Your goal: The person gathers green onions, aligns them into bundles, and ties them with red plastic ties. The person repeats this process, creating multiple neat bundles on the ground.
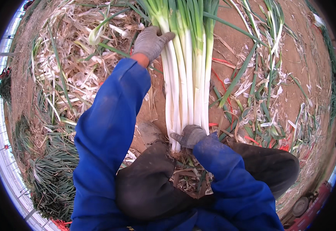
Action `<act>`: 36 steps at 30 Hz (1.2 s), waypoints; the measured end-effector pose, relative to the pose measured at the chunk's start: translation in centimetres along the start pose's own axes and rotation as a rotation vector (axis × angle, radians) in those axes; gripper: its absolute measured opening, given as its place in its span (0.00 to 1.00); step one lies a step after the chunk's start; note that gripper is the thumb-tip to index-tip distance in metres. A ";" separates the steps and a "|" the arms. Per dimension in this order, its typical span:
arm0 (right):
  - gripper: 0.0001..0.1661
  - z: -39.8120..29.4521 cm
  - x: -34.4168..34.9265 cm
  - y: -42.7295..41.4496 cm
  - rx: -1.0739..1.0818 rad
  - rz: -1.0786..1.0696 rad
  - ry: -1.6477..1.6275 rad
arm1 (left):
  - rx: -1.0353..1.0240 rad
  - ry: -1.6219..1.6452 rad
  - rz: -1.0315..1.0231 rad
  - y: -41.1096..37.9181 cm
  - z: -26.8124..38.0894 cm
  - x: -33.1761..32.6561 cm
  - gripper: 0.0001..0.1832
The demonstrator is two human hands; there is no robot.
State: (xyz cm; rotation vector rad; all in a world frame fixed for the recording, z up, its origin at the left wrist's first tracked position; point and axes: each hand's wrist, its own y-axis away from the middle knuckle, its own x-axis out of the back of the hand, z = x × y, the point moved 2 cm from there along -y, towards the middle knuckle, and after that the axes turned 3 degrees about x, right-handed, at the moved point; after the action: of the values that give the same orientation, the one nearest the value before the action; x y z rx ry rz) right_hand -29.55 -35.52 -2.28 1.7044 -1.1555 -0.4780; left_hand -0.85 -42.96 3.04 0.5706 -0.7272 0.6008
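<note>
A bunch of long green onions (188,72) lies lengthwise before me, with white shanks toward me and green leaves running out past the top of the view. My left hand (153,42), in a grey knit glove, grips the bunch's left side near where white turns green; its thumb lies over the outer stalks and its fingers are partly hidden. My right hand (190,135), in a similar soiled glove, is laid across the lower white ends and holds them, thumb pointing left. Below it, the hairy roots (175,153) show between my knees; other root ends are hidden by this hand.
Dry peeled skins and leaf scraps (72,57) are heaped at left. A pile of green leaves (53,170) lies lower left. Loose green onions (273,31) and red twine (224,82) lie on the bare soil at right. A red machine or cart part (312,208) shows at lower right.
</note>
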 end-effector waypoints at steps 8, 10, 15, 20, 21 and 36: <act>0.45 0.3 -0.2 -0.3 -0.052 0.009 -0.011 | -0.098 0.074 0.096 0.2 -0.1 -0.2 0.39; 0.45 1.2 -0.6 -0.8 -0.032 0.016 0.002 | -0.251 0.109 0.317 1.0 0.1 -1.8 0.40; 0.45 -0.3 0.5 0.4 -0.030 -0.045 -0.056 | -0.308 0.052 0.421 2.5 -0.4 -4.7 0.43; 0.45 0.5 0.4 0.2 0.009 0.055 0.033 | -0.304 0.491 0.274 3.0 -0.1 -4.3 0.36; 0.45 1.1 -0.6 -0.9 0.032 0.121 0.107 | -0.254 0.665 0.190 3.2 0.2 -3.7 0.35; 0.44 0.3 1.0 0.4 0.026 -0.051 -0.026 | -0.205 -0.244 0.088 -0.4 0.2 -1.2 0.33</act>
State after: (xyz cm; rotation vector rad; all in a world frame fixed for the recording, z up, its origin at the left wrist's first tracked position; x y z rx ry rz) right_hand -29.49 -36.57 -1.83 1.7583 -1.1435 -0.5203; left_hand -1.35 -43.68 2.17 0.4272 -1.0357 0.5355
